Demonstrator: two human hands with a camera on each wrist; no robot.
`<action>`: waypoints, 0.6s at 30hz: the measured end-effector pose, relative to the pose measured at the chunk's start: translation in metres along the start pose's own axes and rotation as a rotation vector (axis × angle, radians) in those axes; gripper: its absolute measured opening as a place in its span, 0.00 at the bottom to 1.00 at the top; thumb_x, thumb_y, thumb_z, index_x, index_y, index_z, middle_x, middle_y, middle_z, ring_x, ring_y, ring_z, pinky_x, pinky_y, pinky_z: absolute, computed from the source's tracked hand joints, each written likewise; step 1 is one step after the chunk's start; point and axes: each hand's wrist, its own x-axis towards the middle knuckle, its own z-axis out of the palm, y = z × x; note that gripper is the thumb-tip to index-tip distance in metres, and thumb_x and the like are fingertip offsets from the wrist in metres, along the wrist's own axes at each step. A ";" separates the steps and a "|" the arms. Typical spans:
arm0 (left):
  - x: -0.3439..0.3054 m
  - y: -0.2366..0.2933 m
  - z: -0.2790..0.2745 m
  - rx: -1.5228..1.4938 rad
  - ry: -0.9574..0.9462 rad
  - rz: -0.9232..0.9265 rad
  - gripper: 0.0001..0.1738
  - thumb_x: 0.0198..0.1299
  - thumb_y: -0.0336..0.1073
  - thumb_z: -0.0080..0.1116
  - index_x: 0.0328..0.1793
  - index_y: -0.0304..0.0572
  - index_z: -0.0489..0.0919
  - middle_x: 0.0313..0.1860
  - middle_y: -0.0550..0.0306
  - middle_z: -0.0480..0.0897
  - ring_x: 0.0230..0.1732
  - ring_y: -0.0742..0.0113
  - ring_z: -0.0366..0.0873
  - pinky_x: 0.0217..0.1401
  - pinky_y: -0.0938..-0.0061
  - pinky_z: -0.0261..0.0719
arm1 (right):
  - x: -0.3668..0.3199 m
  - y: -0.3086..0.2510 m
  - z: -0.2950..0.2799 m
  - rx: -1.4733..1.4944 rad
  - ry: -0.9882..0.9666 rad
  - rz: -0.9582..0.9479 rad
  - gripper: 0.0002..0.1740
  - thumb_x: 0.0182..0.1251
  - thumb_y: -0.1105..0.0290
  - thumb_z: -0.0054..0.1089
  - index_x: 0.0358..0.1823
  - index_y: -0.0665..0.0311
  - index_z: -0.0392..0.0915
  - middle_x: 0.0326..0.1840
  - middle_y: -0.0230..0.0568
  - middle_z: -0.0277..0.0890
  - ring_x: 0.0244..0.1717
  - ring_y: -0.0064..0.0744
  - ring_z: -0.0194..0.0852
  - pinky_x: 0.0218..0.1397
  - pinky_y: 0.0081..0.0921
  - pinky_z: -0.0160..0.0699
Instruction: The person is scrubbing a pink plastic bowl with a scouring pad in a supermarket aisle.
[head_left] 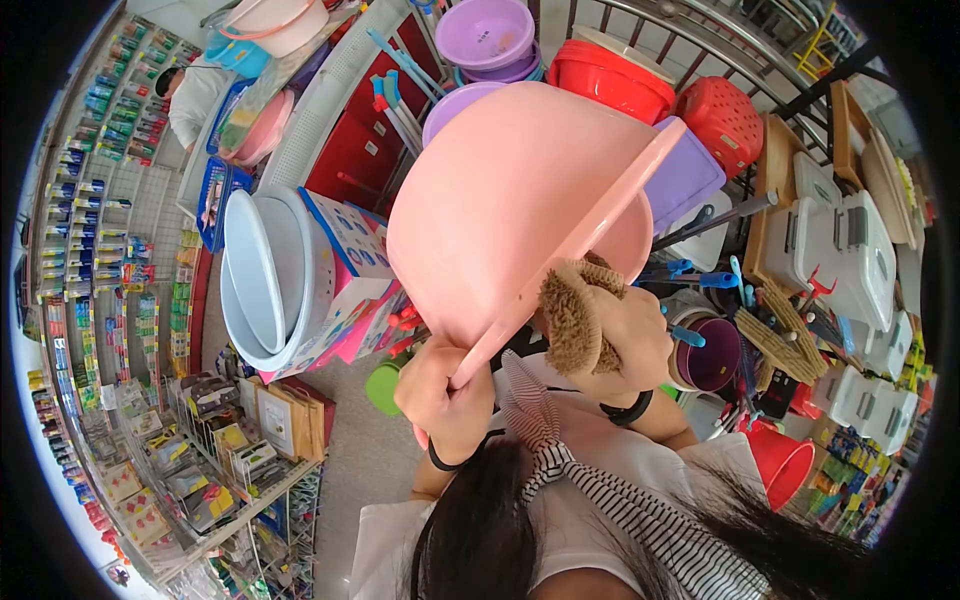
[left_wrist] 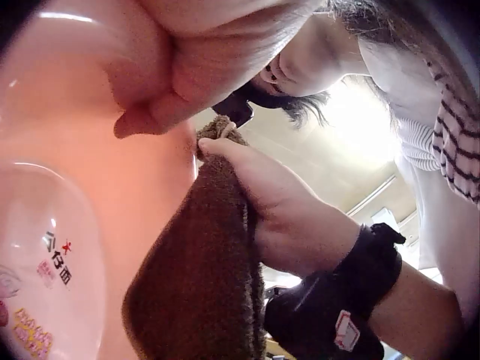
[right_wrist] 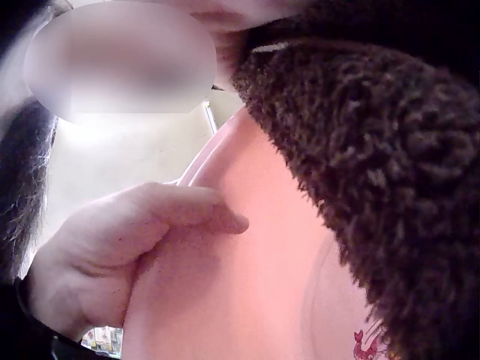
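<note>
A large pink plastic basin (head_left: 490, 190) is held up tilted on its side, its outer wall towards the shelves in the head view. My left hand (head_left: 447, 398) grips its rim, the thumb lying on the inner face in the left wrist view. A brown fluffy cloth (head_left: 572, 320) is bunched in my right hand (head_left: 632, 345), close to the basin's rim. In the left wrist view the cloth (left_wrist: 199, 262) hangs down from the fingers in front of the basin's inside. Printed characters and a picture mark the basin's inner bottom (left_wrist: 45, 255).
Pale blue basins (head_left: 265, 280) stand on boxes at left. Behind are purple basins (head_left: 487, 35), a red basin (head_left: 610, 80) and a red basket (head_left: 720, 125). Brushes (head_left: 780, 340) and lidded clear boxes (head_left: 845, 255) crowd the right. Shelves of small goods (head_left: 110, 240) line the left; another person (head_left: 197, 100) is beyond.
</note>
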 end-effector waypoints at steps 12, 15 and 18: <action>-0.001 -0.001 0.002 -0.061 -0.037 -0.018 0.13 0.40 0.15 0.61 0.22 0.37 0.69 0.15 0.54 0.71 0.14 0.63 0.68 0.18 0.75 0.63 | -0.007 0.011 0.007 0.030 0.049 -0.001 0.28 0.37 0.64 0.77 0.43 0.70 0.82 0.37 0.50 0.83 0.31 0.43 0.83 0.34 0.30 0.79; 0.000 0.003 0.001 -0.021 -0.052 -0.018 0.13 0.39 0.15 0.61 0.21 0.37 0.69 0.15 0.54 0.71 0.14 0.63 0.68 0.17 0.75 0.62 | -0.011 0.009 0.006 0.073 -0.059 -0.006 0.27 0.40 0.64 0.75 0.44 0.68 0.82 0.33 0.44 0.82 0.25 0.38 0.80 0.30 0.28 0.77; 0.001 0.002 0.002 -0.077 -0.040 -0.016 0.13 0.38 0.15 0.61 0.21 0.37 0.69 0.15 0.54 0.70 0.14 0.63 0.68 0.17 0.74 0.62 | -0.009 0.010 0.006 0.084 -0.104 -0.029 0.26 0.43 0.62 0.73 0.46 0.65 0.82 0.29 0.40 0.81 0.21 0.35 0.77 0.26 0.26 0.76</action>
